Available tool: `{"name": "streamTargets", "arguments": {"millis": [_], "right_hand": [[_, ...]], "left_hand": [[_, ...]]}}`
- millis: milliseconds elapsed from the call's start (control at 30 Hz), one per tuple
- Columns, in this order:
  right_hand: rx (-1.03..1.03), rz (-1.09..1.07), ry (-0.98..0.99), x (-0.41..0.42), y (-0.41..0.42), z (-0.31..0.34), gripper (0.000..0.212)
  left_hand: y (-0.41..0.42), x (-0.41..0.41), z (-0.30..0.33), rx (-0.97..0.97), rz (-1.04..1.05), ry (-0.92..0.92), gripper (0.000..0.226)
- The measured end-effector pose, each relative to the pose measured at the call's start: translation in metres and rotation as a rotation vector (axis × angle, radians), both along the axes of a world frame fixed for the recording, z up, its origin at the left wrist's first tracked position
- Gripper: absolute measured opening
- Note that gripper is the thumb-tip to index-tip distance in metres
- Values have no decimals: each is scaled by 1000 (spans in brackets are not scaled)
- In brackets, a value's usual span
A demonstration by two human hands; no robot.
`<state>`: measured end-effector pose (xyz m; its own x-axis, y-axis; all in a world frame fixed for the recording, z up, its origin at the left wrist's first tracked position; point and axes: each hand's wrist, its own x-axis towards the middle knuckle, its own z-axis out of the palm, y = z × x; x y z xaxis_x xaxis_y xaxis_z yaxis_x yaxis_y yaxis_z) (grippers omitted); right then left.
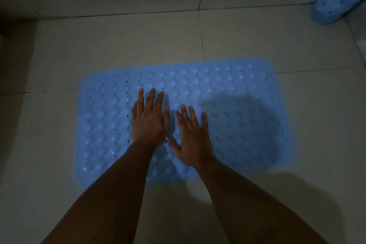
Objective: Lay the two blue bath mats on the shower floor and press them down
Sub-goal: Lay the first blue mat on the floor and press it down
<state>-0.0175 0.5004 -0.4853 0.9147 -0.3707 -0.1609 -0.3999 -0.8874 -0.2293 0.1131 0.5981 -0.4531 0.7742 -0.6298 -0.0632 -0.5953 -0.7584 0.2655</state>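
Blue bath mat (227,105): lying flat on tiled shower floor (49,134); likely soft, floppy, light, best lifted by an edge. Left hand (148,123), right hand (193,136): pressing down mid-mat, fingers straight, side by side. Second mat (340,0): sitting rolled, far right

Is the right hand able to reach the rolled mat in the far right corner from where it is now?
Probably yes: only bare floor lies between the right hand and the rolled mat, though it needs a long stretch.
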Motion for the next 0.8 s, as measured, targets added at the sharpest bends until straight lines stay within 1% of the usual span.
{"name": "streamTargets", "arguments": {"millis": [133,167,267,300,400,567,667,733,800], "right_hand": [[111,-35,12,11,-8,14,71],[141,-57,-5,17,-13,25,66],[229,-101,-51,29,-45,58,39],[233,-104,-85,28,-60,66,37],[165,-160,-173,15,-101,77,42],[79,-273,-275,-7,-160,74,33],[22,-281,-334,-17,-180,68,28],[0,-281,-354,-21,-189,64,23],[20,-278,-343,-20,-195,64,21]], "left_hand": [[1,1,9,4,31,-18,60],[2,-2,9,7,38,-11,61],[-3,-15,8,5,13,-16,61],[-8,-21,7,8,-2,-17,61],[-26,-39,4,14,-23,-3,62],[-68,-80,-10,-9,-154,-10,61],[-96,-104,-23,-5,-232,-7,60],[-109,-117,-33,26,-248,5,61],[-115,-126,-40,63,-222,-11,63]]}}
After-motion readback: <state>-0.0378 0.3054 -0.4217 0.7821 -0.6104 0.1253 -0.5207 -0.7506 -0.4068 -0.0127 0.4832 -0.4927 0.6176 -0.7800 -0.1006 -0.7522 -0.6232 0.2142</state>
